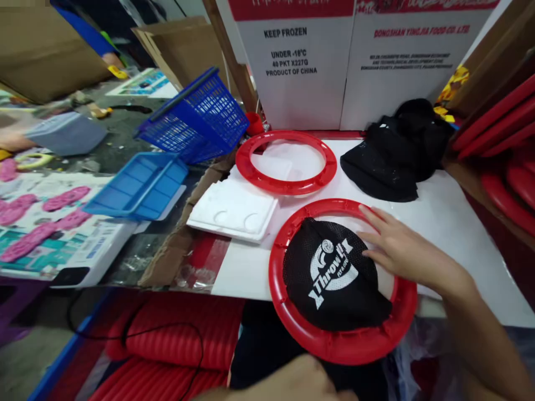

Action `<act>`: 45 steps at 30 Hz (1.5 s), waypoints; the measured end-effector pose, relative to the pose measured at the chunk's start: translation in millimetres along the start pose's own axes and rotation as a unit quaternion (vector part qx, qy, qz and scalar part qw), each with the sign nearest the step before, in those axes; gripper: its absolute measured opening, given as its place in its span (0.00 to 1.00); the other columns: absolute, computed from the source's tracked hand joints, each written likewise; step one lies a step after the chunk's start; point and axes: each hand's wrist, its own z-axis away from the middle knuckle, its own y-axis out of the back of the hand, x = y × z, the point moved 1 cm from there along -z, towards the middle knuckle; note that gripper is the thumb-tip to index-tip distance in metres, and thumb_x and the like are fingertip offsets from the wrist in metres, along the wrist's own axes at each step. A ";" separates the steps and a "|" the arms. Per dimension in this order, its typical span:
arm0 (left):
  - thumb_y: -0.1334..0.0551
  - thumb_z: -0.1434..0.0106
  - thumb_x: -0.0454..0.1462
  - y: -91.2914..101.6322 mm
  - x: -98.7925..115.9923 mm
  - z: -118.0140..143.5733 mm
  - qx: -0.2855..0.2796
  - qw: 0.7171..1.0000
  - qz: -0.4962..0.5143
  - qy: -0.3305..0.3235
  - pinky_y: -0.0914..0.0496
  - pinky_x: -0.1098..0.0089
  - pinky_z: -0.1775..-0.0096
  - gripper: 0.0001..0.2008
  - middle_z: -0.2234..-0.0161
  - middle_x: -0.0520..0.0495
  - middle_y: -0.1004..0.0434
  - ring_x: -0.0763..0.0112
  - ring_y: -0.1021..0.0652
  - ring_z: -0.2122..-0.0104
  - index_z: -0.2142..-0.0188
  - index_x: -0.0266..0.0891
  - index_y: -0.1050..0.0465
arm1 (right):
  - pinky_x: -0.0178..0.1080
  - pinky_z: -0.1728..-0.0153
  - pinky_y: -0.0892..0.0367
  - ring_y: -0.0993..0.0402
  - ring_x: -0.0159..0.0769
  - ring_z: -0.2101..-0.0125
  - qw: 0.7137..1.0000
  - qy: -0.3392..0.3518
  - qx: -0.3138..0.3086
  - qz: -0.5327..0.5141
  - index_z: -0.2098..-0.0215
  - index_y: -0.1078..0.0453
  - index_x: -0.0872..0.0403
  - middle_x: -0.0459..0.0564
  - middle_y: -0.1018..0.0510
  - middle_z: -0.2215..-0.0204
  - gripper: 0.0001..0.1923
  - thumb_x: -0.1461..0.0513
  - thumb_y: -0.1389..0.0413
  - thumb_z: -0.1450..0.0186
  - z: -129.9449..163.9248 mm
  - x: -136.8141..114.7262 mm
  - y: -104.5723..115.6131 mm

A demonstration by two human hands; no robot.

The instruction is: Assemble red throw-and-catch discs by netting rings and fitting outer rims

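Red ring [343,344]: right hand [397,245] touching, left hand [307,384] perhaps.

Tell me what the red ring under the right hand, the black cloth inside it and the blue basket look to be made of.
Red ring: probably hard plastic, glossy, judging by its bright highlights and moulded notches.
Black cloth: looks like mesh fabric, matte, with fine holes.
Blue basket: likely moulded plastic, given its regular openwork grid; finish unclear.

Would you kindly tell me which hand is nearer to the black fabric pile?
Right. The right hand, over the nearer red ring, is just below the black fabric pile in view; the left hand is farther, at the picture's bottom edge.
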 end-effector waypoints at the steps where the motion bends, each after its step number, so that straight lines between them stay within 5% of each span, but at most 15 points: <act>1: 0.35 0.28 0.41 17.4 -13.0 -8.2 0.018 1.000 -0.013 -0.002 0.32 0.67 0.77 0.07 0.71 0.48 0.18 0.65 0.21 0.76 0.53 0.48 0.20 | 0.65 0.34 0.30 0.44 0.66 0.26 1.000 -0.007 0.001 0.005 0.44 0.22 0.53 0.60 0.44 0.23 0.16 0.59 0.40 0.28 -2.5 -7.1 -3.9; 6: 0.36 0.26 0.38 102.1 -131.1 -72.3 0.180 0.976 -0.091 0.077 0.24 0.58 0.52 0.08 0.55 0.39 0.16 0.55 0.17 0.54 0.57 0.38 0.18 | 0.65 0.35 0.29 0.38 0.61 0.28 0.997 0.007 0.075 -0.004 0.52 0.18 0.54 0.57 0.31 0.29 0.16 0.70 0.46 0.29 -20.6 -17.3 -26.0; 8: 0.33 0.29 0.37 105.1 -171.4 -90.6 0.169 0.982 -0.069 0.043 0.28 0.52 0.41 0.08 0.44 0.34 0.20 0.50 0.20 0.43 0.54 0.37 0.18 | 0.64 0.36 0.27 0.33 0.56 0.31 0.990 0.056 0.114 -0.057 0.51 0.19 0.52 0.57 0.24 0.35 0.16 0.69 0.47 0.29 -25.5 -14.1 -28.9; 11: 0.31 0.29 0.39 88.0 -199.4 -97.6 0.143 0.987 0.074 -0.011 0.33 0.52 0.33 0.13 0.34 0.35 0.26 0.53 0.28 0.32 0.47 0.40 0.19 | 0.61 0.38 0.24 0.26 0.51 0.37 0.971 0.093 0.173 -0.138 0.49 0.20 0.48 0.56 0.19 0.42 0.15 0.67 0.46 0.27 -28.7 -9.6 -27.8; 15: 0.32 0.28 0.42 72.9 -201.1 -86.6 0.135 0.970 0.201 0.001 0.30 0.55 0.35 0.15 0.39 0.40 0.20 0.59 0.23 0.37 0.43 0.44 0.21 | 0.59 0.38 0.24 0.26 0.48 0.38 0.953 0.078 0.206 -0.208 0.49 0.22 0.46 0.54 0.20 0.44 0.15 0.67 0.47 0.26 -30.6 -11.8 -26.1; 20: 0.32 0.29 0.40 68.9 -203.2 -84.0 0.134 0.981 0.138 0.017 0.31 0.55 0.37 0.06 0.40 0.40 0.19 0.56 0.22 0.40 0.56 0.41 0.17 | 0.53 0.42 0.23 0.24 0.47 0.43 0.947 -0.010 0.218 -0.235 0.55 0.22 0.47 0.56 0.24 0.44 0.08 0.63 0.44 0.26 -31.2 -12.4 -23.1; 25: 0.33 0.29 0.37 66.1 -201.1 -89.7 0.213 0.955 0.202 0.045 0.26 0.62 0.48 0.05 0.53 0.42 0.15 0.62 0.17 0.53 0.57 0.38 0.18 | 0.56 0.37 0.29 0.26 0.49 0.39 0.944 -0.063 0.181 -0.269 0.54 0.21 0.48 0.55 0.24 0.40 0.07 0.57 0.38 0.28 -36.9 -7.5 -19.1; 30: 0.34 0.29 0.35 67.4 -202.0 -95.0 0.253 0.935 0.227 0.099 0.27 0.65 0.54 0.05 0.60 0.47 0.14 0.65 0.17 0.60 0.59 0.38 0.17 | 0.53 0.42 0.27 0.21 0.45 0.46 0.923 -0.114 0.179 -0.322 0.59 0.21 0.50 0.53 0.19 0.48 0.08 0.58 0.42 0.26 -48.4 -0.4 -19.3; 36: 0.31 0.30 0.37 65.2 -202.9 -89.3 0.172 0.978 0.118 0.008 0.28 0.60 0.43 0.07 0.48 0.41 0.20 0.60 0.20 0.48 0.54 0.40 0.17 | 0.61 0.35 0.31 0.28 0.51 0.37 0.952 -0.026 0.126 -0.277 0.56 0.20 0.48 0.54 0.25 0.37 0.05 0.59 0.39 0.28 -41.7 1.7 -21.5; 39: 0.28 0.33 0.38 61.7 -199.8 -85.8 0.134 0.990 0.018 0.028 0.29 0.54 0.41 0.10 0.42 0.37 0.25 0.52 0.23 0.43 0.53 0.40 0.18 | 0.65 0.33 0.34 0.35 0.55 0.32 0.968 0.012 0.121 -0.219 0.55 0.20 0.48 0.55 0.32 0.30 0.07 0.62 0.39 0.29 -37.4 -3.5 -26.9; 45: 0.33 0.30 0.35 60.5 -197.6 -89.2 0.151 0.987 0.025 0.045 0.29 0.58 0.46 0.03 0.52 0.41 0.20 0.57 0.21 0.50 0.58 0.38 0.22 | 0.62 0.35 0.31 0.31 0.51 0.36 0.967 -0.014 0.122 -0.224 0.54 0.21 0.50 0.56 0.26 0.36 0.08 0.62 0.43 0.27 -41.2 -7.8 -28.1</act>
